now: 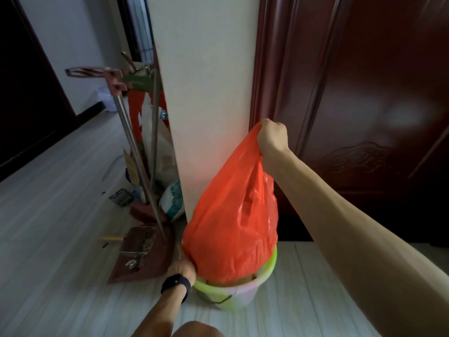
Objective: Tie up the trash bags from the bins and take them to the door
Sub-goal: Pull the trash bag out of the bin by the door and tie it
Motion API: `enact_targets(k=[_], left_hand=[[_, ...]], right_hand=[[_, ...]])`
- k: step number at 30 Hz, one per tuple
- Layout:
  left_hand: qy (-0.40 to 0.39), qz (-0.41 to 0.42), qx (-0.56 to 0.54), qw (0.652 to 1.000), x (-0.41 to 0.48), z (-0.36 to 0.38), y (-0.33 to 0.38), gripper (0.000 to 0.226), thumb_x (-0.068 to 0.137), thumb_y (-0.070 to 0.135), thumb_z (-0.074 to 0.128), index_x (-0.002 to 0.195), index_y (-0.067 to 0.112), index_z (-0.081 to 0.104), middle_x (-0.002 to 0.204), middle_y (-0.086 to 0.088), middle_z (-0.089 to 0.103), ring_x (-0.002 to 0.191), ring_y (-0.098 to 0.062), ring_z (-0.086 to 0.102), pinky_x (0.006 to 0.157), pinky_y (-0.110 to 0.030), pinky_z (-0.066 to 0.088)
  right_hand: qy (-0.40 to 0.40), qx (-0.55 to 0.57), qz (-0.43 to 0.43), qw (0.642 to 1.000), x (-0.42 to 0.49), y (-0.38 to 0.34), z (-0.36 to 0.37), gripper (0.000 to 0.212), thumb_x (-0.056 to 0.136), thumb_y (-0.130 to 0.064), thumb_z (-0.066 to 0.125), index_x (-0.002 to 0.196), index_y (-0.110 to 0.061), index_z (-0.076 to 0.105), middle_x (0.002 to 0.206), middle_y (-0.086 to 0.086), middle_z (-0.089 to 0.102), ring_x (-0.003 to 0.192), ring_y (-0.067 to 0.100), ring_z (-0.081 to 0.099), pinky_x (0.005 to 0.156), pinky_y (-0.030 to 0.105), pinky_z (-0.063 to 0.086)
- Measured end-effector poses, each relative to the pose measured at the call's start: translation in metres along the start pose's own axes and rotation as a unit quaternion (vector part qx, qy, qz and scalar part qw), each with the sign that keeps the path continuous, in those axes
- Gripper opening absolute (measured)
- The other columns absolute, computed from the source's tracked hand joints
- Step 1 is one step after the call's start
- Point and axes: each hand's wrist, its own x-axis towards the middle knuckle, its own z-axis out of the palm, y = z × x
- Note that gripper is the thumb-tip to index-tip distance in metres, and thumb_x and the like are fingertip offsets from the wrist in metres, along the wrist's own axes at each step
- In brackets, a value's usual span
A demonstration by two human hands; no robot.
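Right hand (pixel 271 137) fisted on top of orange bag (pixel 233 215), bag half out of green bin (pixel 204 285), lower centre. Left hand (pixel 182 265) at bin rim, fingers hidden, grip unclear. Risk: bin lifts along, thin plastic tears.

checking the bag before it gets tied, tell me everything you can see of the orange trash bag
The orange trash bag is thin, glossy, crinkled plastic, bulging low and tapering upward. The right hand grips its gathered top, with a handle loop gaping below. Its bottom sits in the green-rimmed bin; the left hand touches its lower edge. Not yet knotted.
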Motion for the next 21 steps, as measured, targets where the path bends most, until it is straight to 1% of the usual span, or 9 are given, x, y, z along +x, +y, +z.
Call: enact_targets(k=[2, 4, 6, 10, 12, 15, 17, 19, 21], left_hand=[[0.006, 0.016, 0.048, 0.999, -0.005, -0.010, 0.007, 0.059, 0.102, 0.021, 0.033, 0.155, 0.006, 0.011, 0.132, -0.017, 0.059, 0.109, -0.031, 0.065, 0.088, -0.036, 0.055], [0.006, 0.001, 0.067, 0.998, -0.001, -0.018, 0.005, 0.057, 0.102, 0.022, 0.038, 0.153, 0.005, 0.020, 0.134, -0.016, 0.059, 0.116, -0.030, 0.062, 0.090, -0.035, 0.051], [-0.011, -0.010, 0.034, 0.999, 0.000, -0.024, 0.002, 0.056, 0.103, 0.023, 0.035, 0.154, 0.006, 0.019, 0.136, -0.019, 0.056, 0.118, -0.033, 0.059, 0.093, -0.039, 0.052], [-0.013, 0.004, 0.016, 1.000, -0.004, -0.038, 0.013, 0.059, 0.096, 0.025, 0.050, 0.148, 0.002, 0.031, 0.148, -0.021, 0.040, 0.133, -0.035, 0.044, 0.108, -0.038, 0.040], [-0.021, 0.019, 0.045, 0.999, -0.003, -0.047, 0.025, 0.063, 0.091, 0.033, 0.053, 0.146, 0.006, 0.036, 0.147, -0.019, 0.040, 0.132, -0.035, 0.044, 0.107, -0.036, 0.041], [-0.039, 0.093, 0.123, 0.987, -0.012, -0.059, 0.060, 0.072, 0.083, 0.049, 0.044, 0.147, 0.018, 0.036, 0.148, -0.014, 0.041, 0.128, -0.036, 0.046, 0.101, -0.036, 0.046], [-0.019, 0.141, 0.139, 0.980, -0.034, -0.070, 0.090, 0.062, 0.091, 0.046, 0.046, 0.145, 0.017, 0.040, 0.147, -0.017, 0.040, 0.130, -0.038, 0.045, 0.100, -0.037, 0.043], [0.003, 0.194, 0.165, 0.967, -0.064, -0.079, 0.119, 0.052, 0.095, 0.042, 0.045, 0.140, 0.015, 0.047, 0.142, -0.018, 0.045, 0.126, -0.038, 0.049, 0.098, -0.037, 0.043], [-0.014, 0.215, 0.194, 0.957, -0.076, -0.074, 0.136, 0.051, 0.096, 0.041, 0.045, 0.141, 0.016, 0.045, 0.142, -0.016, 0.043, 0.124, -0.037, 0.051, 0.099, -0.037, 0.044]], right_hand=[[0.013, -0.002, -0.040, 0.999, -0.001, -0.022, -0.003, 0.024, 0.097, -0.024, 0.036, 0.077, -0.018, 0.048, 0.075, -0.001, 0.050, 0.067, 0.018, 0.047, 0.061, 0.028, 0.035], [0.014, -0.005, -0.066, 0.998, -0.004, -0.045, -0.006, 0.027, 0.099, -0.027, 0.034, 0.075, -0.021, 0.046, 0.077, -0.002, 0.050, 0.070, 0.018, 0.047, 0.066, 0.029, 0.036], [0.005, -0.006, -0.082, 0.997, -0.007, -0.060, -0.011, 0.031, 0.100, -0.027, 0.034, 0.070, -0.023, 0.041, 0.069, -0.006, 0.044, 0.062, 0.013, 0.042, 0.059, 0.027, 0.034], [-0.007, -0.017, -0.104, 0.994, -0.018, -0.066, -0.024, 0.035, 0.101, -0.025, 0.034, 0.066, -0.023, 0.038, 0.063, -0.007, 0.041, 0.054, 0.011, 0.037, 0.050, 0.027, 0.029], [-0.003, -0.024, -0.094, 0.995, -0.024, -0.062, -0.030, 0.034, 0.101, -0.027, 0.034, 0.067, -0.022, 0.039, 0.065, -0.007, 0.042, 0.055, 0.011, 0.039, 0.051, 0.027, 0.030], [0.024, -0.019, -0.087, 0.996, -0.028, -0.059, -0.049, 0.034, 0.099, -0.028, 0.036, 0.067, -0.022, 0.043, 0.066, -0.004, 0.046, 0.060, 0.016, 0.046, 0.060, 0.028, 0.037], [0.049, -0.014, -0.084, 0.995, -0.029, -0.064, -0.069, 0.033, 0.098, -0.028, 0.038, 0.067, -0.020, 0.045, 0.066, -0.004, 0.047, 0.062, 0.017, 0.048, 0.063, 0.029, 0.039], [0.071, -0.021, -0.089, 0.993, -0.031, -0.073, -0.095, 0.031, 0.098, -0.027, 0.039, 0.068, -0.019, 0.046, 0.066, -0.004, 0.047, 0.060, 0.015, 0.047, 0.059, 0.027, 0.037], [0.086, -0.015, -0.098, 0.991, -0.034, -0.079, -0.119, 0.027, 0.096, -0.026, 0.038, 0.072, -0.018, 0.047, 0.066, -0.002, 0.047, 0.062, 0.017, 0.047, 0.060, 0.029, 0.037]])
